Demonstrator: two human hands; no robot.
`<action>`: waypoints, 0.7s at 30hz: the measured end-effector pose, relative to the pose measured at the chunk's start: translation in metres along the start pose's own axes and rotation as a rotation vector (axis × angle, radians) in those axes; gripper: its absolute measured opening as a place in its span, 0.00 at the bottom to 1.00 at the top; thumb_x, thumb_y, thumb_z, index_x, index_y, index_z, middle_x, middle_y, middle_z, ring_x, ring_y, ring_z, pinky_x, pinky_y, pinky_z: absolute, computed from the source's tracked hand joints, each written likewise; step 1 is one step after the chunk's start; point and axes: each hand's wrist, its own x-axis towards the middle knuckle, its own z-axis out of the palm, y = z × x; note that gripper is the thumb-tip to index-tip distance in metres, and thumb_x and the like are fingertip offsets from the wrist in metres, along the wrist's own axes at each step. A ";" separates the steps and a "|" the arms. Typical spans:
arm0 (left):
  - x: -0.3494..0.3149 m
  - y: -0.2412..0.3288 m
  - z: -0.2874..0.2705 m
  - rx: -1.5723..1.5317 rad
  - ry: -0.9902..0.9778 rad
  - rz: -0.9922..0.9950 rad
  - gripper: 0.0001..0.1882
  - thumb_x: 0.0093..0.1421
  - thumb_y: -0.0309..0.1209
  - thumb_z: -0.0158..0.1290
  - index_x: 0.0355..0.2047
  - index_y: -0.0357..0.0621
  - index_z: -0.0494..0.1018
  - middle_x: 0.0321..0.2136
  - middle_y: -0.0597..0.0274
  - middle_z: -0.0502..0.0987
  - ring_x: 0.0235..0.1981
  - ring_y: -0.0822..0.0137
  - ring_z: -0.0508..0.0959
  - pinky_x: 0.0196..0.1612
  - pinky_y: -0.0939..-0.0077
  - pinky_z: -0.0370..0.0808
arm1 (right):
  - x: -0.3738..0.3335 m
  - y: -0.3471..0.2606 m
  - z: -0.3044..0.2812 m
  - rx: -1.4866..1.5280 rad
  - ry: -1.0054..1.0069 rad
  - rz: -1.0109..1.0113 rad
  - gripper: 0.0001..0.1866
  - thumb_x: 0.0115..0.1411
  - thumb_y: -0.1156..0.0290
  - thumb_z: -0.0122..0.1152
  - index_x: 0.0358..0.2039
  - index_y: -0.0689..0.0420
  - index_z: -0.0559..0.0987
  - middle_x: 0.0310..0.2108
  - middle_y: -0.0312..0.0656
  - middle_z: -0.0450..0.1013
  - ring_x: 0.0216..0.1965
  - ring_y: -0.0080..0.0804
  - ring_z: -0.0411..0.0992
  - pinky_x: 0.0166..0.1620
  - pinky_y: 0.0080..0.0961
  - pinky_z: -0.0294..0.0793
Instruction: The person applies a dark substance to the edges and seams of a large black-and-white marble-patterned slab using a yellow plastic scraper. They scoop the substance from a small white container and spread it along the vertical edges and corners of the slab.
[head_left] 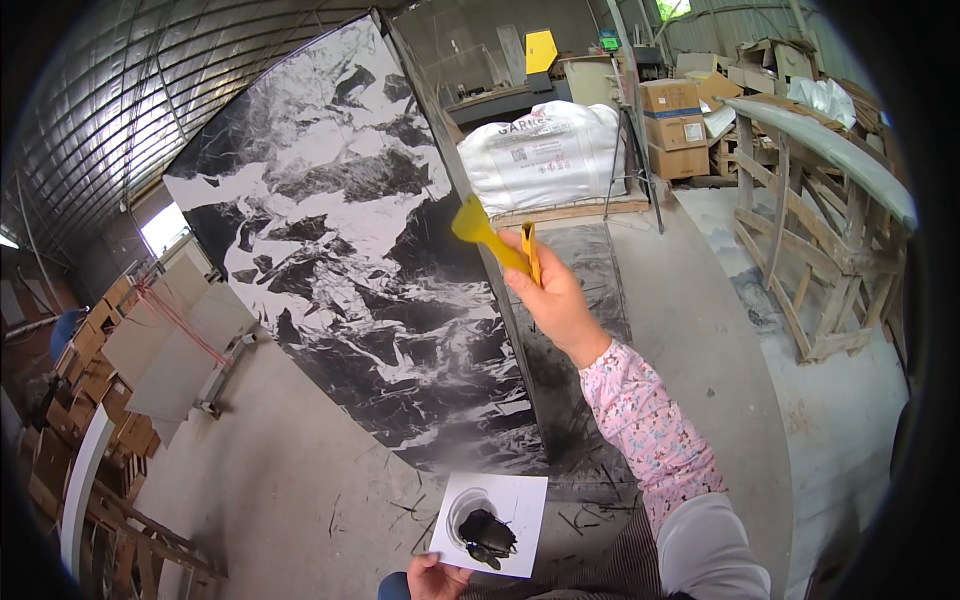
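My right hand (562,312) is raised, fingers closed around a yellow-green plastic scraper (490,240). Along with it the hand grips a narrow yellow-orange tool (531,255) with a dark end, perhaps a utility knife. The scraper's wide tip is beside the right edge of a large black-and-white marble-patterned slab (370,240); whether they touch I cannot tell. Low in front, my left hand (437,580) pinches the lower left corner of a white square board (530,520). On that board lies a smeared lump of black paste (487,537), overlapping a pale ring mark.
Behind the slab, a white bulk bag (545,160) sits on a wooden pallet (575,212). Cardboard boxes (675,130) are stacked farther back. A wooden frame (810,240) stands right, a wheeled rack (215,375) left. Dark scraps (410,512) litter the floor.
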 end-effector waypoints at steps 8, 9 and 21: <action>0.000 0.003 -0.003 -0.045 0.003 0.014 0.26 0.55 0.27 0.52 0.56 0.33 0.69 0.52 0.51 0.77 0.55 0.54 0.76 0.59 0.53 0.72 | -0.075 0.039 -0.028 -0.014 0.093 0.131 0.22 0.68 0.78 0.52 0.62 0.62 0.67 0.60 0.40 0.68 0.61 0.26 0.66 0.63 0.25 0.62; 0.002 0.003 0.001 -0.046 0.007 0.019 0.27 0.55 0.27 0.52 0.56 0.32 0.69 0.52 0.50 0.77 0.54 0.54 0.76 0.59 0.53 0.72 | -0.077 0.038 -0.027 -0.012 0.073 0.132 0.22 0.68 0.78 0.52 0.62 0.61 0.67 0.60 0.40 0.68 0.60 0.25 0.66 0.62 0.24 0.63; 0.009 0.010 0.012 -0.036 -0.006 0.035 0.34 0.55 0.29 0.50 0.63 0.33 0.60 0.59 0.46 0.70 0.60 0.48 0.71 0.62 0.47 0.69 | -0.147 0.087 -0.045 -0.105 0.107 0.242 0.23 0.66 0.80 0.53 0.62 0.64 0.67 0.60 0.42 0.68 0.61 0.28 0.67 0.64 0.26 0.62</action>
